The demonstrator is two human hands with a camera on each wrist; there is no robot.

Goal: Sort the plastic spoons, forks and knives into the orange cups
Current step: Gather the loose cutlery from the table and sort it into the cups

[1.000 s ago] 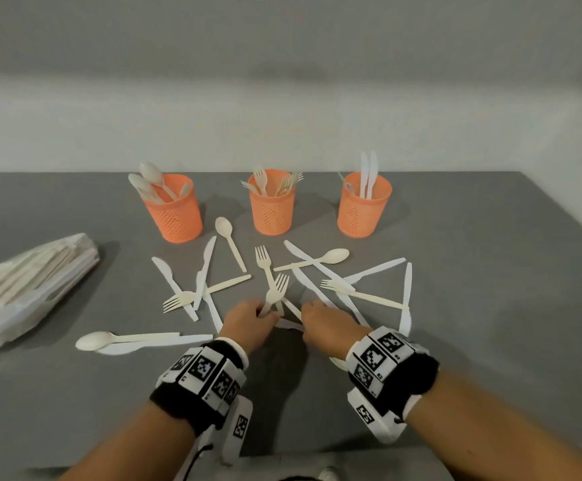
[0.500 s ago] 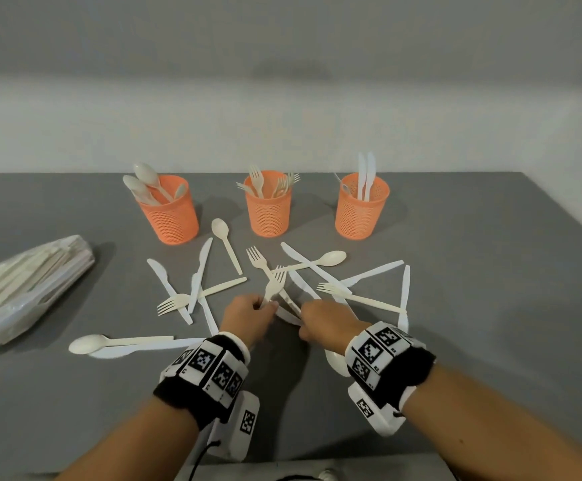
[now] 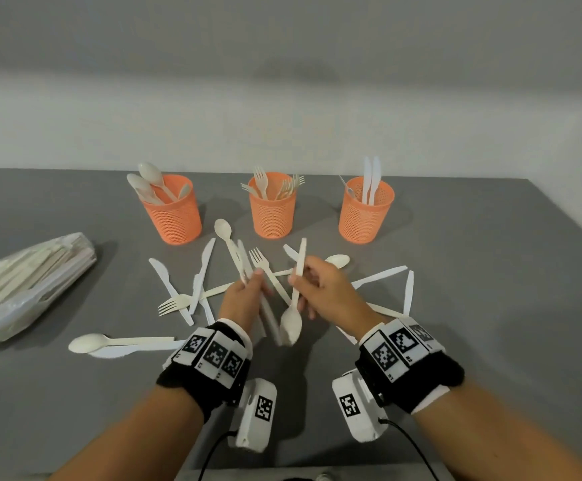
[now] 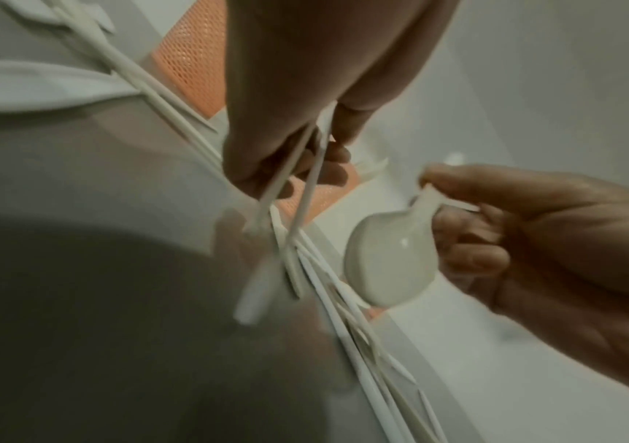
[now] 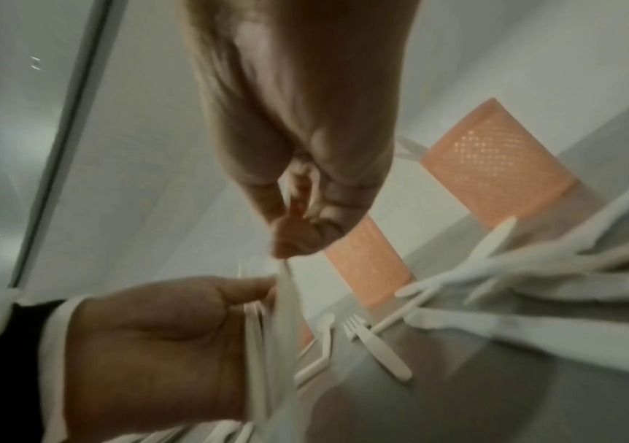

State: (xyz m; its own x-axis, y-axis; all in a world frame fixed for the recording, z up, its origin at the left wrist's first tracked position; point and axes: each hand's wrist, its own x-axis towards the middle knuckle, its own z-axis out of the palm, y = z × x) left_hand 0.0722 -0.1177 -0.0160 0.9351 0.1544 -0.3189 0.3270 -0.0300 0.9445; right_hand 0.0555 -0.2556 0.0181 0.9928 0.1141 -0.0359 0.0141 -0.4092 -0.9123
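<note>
Gripping a plastic spoon (image 3: 292, 324) by its handle, bowl hanging down, the right hand (image 3: 327, 293) hovers above the surface (image 3: 473, 324) — just left of it, the left hand (image 3: 244, 300) pinches thin white utensils (image 3: 265, 307), blurred; orange cups (image 3: 271, 210) stand beyond both.

Two hands over scattered cutlery

The left hand (image 4: 290, 126) fingers (image 4: 324, 173) pinch thin blurred white handles (image 4: 286, 191); just beside them the right hand (image 4: 555, 245) pinches a spoon (image 4: 388, 263), bowl hanging below its fingers. An orange cup (image 4: 195, 60) stands beyond.
</note>
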